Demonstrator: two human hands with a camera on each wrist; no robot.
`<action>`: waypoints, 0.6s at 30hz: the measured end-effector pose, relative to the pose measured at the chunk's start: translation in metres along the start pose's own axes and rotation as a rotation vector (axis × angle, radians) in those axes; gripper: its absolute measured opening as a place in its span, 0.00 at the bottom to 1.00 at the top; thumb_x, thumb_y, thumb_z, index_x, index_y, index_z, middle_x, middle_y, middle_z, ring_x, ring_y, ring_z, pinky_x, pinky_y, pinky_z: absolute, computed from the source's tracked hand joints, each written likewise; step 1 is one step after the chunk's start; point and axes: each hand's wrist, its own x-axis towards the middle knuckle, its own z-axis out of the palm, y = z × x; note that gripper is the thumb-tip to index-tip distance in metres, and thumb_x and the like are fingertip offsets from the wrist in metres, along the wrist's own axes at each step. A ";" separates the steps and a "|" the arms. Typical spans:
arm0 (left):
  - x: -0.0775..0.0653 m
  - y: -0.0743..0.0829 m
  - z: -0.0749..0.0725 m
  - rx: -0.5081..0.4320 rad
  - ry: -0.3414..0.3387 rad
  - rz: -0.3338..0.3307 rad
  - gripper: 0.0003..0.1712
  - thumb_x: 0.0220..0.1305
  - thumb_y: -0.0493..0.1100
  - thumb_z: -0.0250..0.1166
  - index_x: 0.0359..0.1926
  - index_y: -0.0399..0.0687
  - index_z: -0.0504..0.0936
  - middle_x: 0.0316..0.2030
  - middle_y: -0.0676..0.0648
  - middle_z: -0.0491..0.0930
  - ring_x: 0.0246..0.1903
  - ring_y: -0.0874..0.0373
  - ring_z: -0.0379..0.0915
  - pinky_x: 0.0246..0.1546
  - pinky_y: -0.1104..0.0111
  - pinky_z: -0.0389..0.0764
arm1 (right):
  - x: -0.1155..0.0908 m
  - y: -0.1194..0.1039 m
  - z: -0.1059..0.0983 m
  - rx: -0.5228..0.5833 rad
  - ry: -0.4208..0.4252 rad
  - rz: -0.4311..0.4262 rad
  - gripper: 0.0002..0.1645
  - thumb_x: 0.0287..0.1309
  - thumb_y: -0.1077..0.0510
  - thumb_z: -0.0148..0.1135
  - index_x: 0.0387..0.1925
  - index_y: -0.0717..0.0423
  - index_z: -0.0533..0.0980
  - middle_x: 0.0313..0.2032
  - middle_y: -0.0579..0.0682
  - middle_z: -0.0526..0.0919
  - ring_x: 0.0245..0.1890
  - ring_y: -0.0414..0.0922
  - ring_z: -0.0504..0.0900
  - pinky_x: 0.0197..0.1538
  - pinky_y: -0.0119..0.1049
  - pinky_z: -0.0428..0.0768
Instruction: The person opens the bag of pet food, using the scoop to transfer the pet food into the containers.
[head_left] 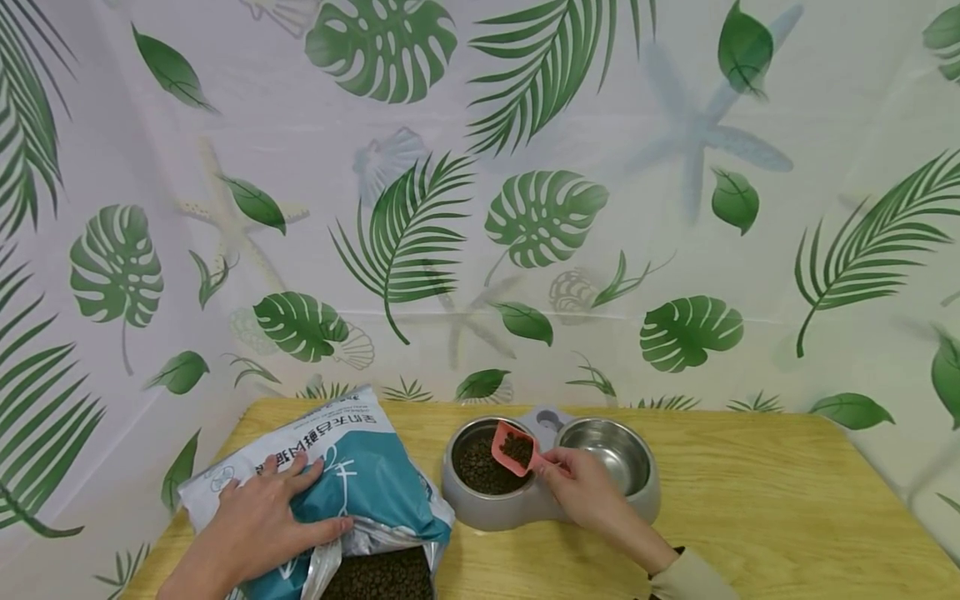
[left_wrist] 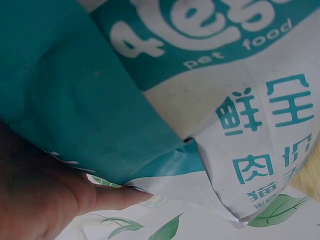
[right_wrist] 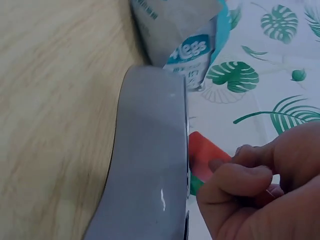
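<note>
Scoop of kibble tipped over the left bowl.

The right hand [head_left: 581, 483] pinches the pink scoop [head_left: 514, 447] by its handle; its long axis runs from near-right up to far-left, mouth over the left bowl [head_left: 480, 467] of the grey double feeder [head_left: 540, 504]. The tilt is best kept slow and centred inside the rim. The left hand [head_left: 270, 521], fingers flat, presses the pet food bag [head_left: 360, 475] on the tabletop [head_left: 787, 500].
</note>
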 end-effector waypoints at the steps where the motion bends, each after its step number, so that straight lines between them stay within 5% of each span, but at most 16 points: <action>1: 0.000 0.000 0.000 -0.003 0.001 0.000 0.65 0.48 0.90 0.55 0.74 0.48 0.71 0.73 0.33 0.66 0.70 0.18 0.56 0.57 0.19 0.59 | 0.002 0.000 0.001 -0.057 0.025 -0.028 0.10 0.70 0.60 0.60 0.39 0.60 0.85 0.16 0.42 0.67 0.17 0.36 0.61 0.23 0.29 0.62; 9: -0.002 -0.001 0.000 -0.009 0.013 0.011 0.66 0.48 0.90 0.55 0.74 0.49 0.72 0.74 0.34 0.67 0.70 0.19 0.56 0.56 0.19 0.60 | 0.011 0.002 0.013 -0.321 0.080 -0.194 0.10 0.68 0.60 0.64 0.28 0.54 0.80 0.17 0.42 0.66 0.19 0.36 0.62 0.26 0.30 0.61; 18: -0.002 -0.001 0.000 -0.003 0.006 0.005 0.66 0.48 0.90 0.55 0.74 0.48 0.72 0.73 0.33 0.67 0.70 0.19 0.56 0.57 0.19 0.59 | 0.009 0.000 0.023 -0.343 0.063 -0.222 0.13 0.67 0.60 0.65 0.25 0.53 0.77 0.17 0.41 0.65 0.19 0.36 0.63 0.24 0.28 0.59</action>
